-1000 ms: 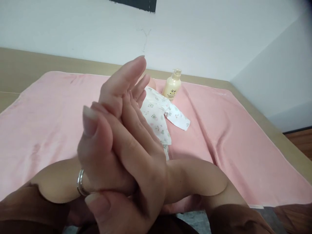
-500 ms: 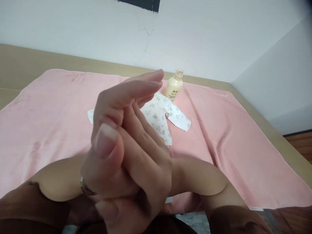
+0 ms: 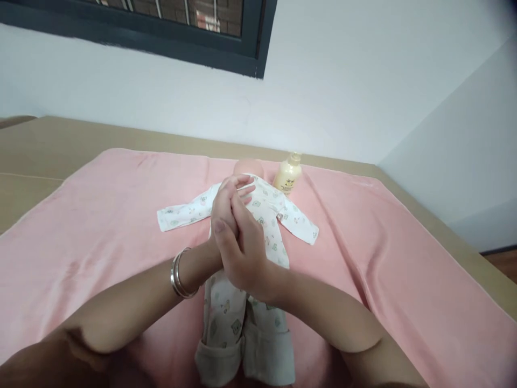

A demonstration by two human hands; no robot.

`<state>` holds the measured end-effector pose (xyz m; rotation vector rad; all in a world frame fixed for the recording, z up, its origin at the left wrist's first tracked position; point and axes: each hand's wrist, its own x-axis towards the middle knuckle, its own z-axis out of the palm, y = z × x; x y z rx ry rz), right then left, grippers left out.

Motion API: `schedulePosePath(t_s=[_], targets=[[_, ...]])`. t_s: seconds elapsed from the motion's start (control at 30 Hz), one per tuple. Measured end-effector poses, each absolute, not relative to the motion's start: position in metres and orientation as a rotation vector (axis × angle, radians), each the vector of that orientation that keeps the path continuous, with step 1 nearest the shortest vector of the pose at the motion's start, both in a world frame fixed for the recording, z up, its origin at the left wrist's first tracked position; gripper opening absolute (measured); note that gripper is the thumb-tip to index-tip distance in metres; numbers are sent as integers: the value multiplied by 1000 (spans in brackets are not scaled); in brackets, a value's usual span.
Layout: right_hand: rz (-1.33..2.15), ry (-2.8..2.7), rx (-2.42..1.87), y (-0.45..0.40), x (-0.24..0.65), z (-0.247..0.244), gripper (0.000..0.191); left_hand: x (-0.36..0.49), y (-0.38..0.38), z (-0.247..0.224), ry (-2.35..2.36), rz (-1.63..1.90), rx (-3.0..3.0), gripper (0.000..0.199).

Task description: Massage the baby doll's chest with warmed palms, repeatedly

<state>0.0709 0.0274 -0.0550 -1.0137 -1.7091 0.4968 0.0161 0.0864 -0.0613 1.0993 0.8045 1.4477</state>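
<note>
In front of me, above a doll's body, my two hands are pressed together. My left hand [image 3: 226, 207], with silver bangles [image 3: 176, 275] on its wrist, has its fingers stretched out past the right one. Around it my right hand [image 3: 248, 253] is closed, its thumb lying across the left hand near the wrist. Below lies the doll in a white baby outfit [image 3: 272, 237] with small printed figures, sleeves spread and leg cuffs turned up. The doll's round head [image 3: 248, 167] shows beyond my fingers. Part of the chest is hidden by my hands.
A pale yellow pump bottle [image 3: 288, 175] stands right of the doll's head. Under everything spreads a pink blanket [image 3: 133, 215], rumpled on the right, over a wooden surface [image 3: 81, 137]. A white wall [image 3: 323, 81] and a dark window frame [image 3: 161, 46] rise behind.
My hands have moved down and away from the camera, toward the doll, still together. The view has tilted up, showing more window, and the doll's head and left-side sleeve have come into sight.
</note>
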Motion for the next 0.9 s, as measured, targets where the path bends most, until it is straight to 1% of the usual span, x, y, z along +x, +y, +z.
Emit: schedulePosePath(t_s=[0.13, 0.27, 0.33, 0.43, 0.47, 0.53, 0.67, 0.73, 0.83, 0.9], targets=[[654, -1759, -1093, 18, 70, -46, 68, 12, 78, -40, 820, 1356, 1017, 36], [665, -1883, -1055, 10, 73, -35, 71, 0, 84, -30, 840, 1355, 1191, 54], [688, -1933, -982, 11, 80, -26, 68, -3, 90, -30, 854, 1427, 1266, 62], [750, -1959, -945, 21, 97, -13, 49, -4, 103, -36, 877, 1497, 1274, 66], [758, -1961, -970, 27, 103, -10, 43, -3, 109, -40, 892, 1509, 1258, 66], [716, -1972, -1089, 40, 112, -10, 41, -2, 125, -53, 963, 1525, 1255, 63], [359, -2129, -1401, 71, 114, -35, 46, -5, 162, -90, 1193, 1559, 1463, 58], [224, -2266, -1428, 83, 109, -55, 49, -8, 174, -106, 1261, 1531, 1516, 57], [161, -2359, -1431, 97, 104, -78, 52, -11, 177, -120, 1342, 1473, 1640, 48], [154, -2325, -1486, 106, 107, -86, 55, -11, 172, -122, 1379, 1423, 1760, 42]])
